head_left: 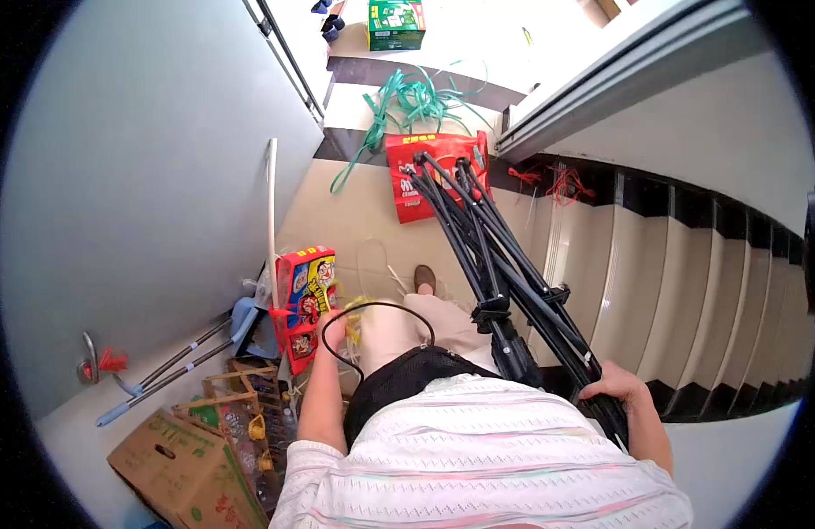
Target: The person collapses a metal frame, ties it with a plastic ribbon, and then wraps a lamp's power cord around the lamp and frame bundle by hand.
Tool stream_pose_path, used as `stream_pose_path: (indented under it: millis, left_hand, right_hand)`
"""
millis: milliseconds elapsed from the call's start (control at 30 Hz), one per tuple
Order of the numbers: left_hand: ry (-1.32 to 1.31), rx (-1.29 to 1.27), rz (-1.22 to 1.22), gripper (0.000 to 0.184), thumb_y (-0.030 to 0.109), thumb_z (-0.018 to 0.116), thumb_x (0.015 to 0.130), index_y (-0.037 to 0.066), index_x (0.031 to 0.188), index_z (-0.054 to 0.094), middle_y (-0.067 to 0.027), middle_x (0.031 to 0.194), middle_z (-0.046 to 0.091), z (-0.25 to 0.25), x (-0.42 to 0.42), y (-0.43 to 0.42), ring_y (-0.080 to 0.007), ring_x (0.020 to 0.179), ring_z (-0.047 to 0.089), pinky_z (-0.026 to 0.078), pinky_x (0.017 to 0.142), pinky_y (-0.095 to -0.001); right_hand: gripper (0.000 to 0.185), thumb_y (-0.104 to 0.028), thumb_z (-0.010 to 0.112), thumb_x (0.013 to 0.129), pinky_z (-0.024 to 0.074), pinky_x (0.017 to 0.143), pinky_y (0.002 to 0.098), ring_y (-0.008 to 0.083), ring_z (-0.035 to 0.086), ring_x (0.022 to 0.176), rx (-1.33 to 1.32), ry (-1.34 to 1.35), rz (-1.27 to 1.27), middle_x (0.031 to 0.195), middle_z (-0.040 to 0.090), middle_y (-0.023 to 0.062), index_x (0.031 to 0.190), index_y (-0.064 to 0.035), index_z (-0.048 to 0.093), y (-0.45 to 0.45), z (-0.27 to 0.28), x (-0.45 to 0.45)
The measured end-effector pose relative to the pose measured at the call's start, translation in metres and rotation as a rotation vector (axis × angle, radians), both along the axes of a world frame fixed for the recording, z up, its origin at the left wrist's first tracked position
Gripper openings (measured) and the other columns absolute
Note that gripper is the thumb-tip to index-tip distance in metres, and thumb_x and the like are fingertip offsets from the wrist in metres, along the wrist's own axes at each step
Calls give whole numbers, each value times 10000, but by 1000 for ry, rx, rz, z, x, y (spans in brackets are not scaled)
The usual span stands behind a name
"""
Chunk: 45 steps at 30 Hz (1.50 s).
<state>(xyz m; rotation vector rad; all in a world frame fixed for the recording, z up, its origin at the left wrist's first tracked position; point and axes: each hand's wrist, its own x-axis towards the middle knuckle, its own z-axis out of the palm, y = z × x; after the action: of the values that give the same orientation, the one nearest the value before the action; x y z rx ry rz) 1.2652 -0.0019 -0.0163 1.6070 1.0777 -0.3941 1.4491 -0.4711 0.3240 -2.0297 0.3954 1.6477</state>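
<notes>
poles [491, 309], black and folded, slant from our right hand [617, 388] — clamped round their near end, likely for steadiness — toward the red bag [409, 205]; our left hand [334, 330] is beside the patterned bag [301, 295], its grip we cannot tell.

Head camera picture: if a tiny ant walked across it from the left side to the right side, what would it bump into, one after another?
Door handle → cardboard box → red cartoon bag → brown shoe → right hand.
</notes>
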Motion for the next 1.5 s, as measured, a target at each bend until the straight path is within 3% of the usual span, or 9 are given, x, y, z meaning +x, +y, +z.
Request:
stream_pose_path:
  millis: [100, 267, 300, 367, 600, 900, 1067, 1333, 1500]
  left_hand:
    - [-39, 62, 81, 159, 149, 567, 715, 16, 766, 640, -99, 581, 590, 20, 73, 5, -155, 527, 573, 457, 500, -303]
    - [-123, 215, -211, 188, 167, 566, 704, 54, 824, 657, -136, 725, 635, 2, 167, 13, -238, 667, 618, 475, 610, -324]
    - [-93, 214, -253, 194, 179, 556, 728, 83, 866, 653, -142, 801, 636, -38, 175, 10, -286, 750, 617, 479, 657, -360]
    - [55, 332, -620, 203, 188, 542, 753, 95, 904, 640, -156, 885, 622, -14, 212, 5, -314, 835, 600, 472, 709, -393]
    - [86, 335, -939, 208, 134, 469, 771, 83, 889, 633, -174, 919, 601, -33, 243, -6, -343, 864, 586, 471, 721, -427]
    - [82, 531, -722, 122, 125, 519, 713, 60, 783, 595, -135, 806, 562, -61, 240, -47, -306, 751, 566, 472, 656, -422]
    - [14, 569, -677, 107, 116, 552, 686, 91, 784, 588, -100, 734, 531, -67, 222, -73, -290, 701, 553, 461, 628, -406]
    - [10, 614, -711, 140, 40, 546, 661, 104, 773, 598, -94, 670, 496, -66, 225, -73, -274, 656, 532, 443, 576, -386]
    - [80, 586, -767, 145, 39, 548, 666, 102, 786, 601, -93, 665, 490, -63, 234, -70, -278, 646, 522, 428, 562, -389]
  right_hand:
    - [383, -164, 730, 532, 439, 644, 259, 155, 541, 696, -17, -47, 71, 763, 583, 59, 837, 7, 573, 13, 7, 45]
    - [338, -192, 730, 535, 441, 571, 284, 156, 533, 607, -66, -94, 149, 684, 570, 74, 741, 14, 558, 43, -19, 115]
    - [329, -192, 729, 531, 443, 558, 293, 159, 535, 592, -78, -91, 147, 668, 569, 78, 717, 18, 557, 56, -25, 127]
    - [339, -212, 719, 513, 449, 550, 317, 180, 545, 572, -66, -169, 195, 639, 567, 98, 678, 39, 563, 90, -37, 163]
    - [435, -259, 710, 470, 461, 618, 333, 243, 569, 629, -128, -187, 414, 683, 585, 161, 747, 52, 586, 153, -102, 259]
    - [494, -271, 695, 485, 467, 729, 382, 340, 589, 804, -191, -311, 714, 799, 602, 222, 846, 50, 588, 140, -293, 334]
    - [666, -204, 697, 496, 455, 812, 359, 325, 568, 906, -297, -236, 702, 963, 585, 209, 1108, -23, 504, 43, -433, 340]
    - [718, -131, 734, 485, 449, 832, 358, 317, 557, 958, -281, -120, 676, 1005, 585, 194, 1151, -37, 480, -5, -538, 364]
    - [808, -109, 736, 529, 444, 842, 377, 288, 535, 1029, -386, -148, 724, 1082, 576, 130, 1265, -160, 406, -11, -593, 365]
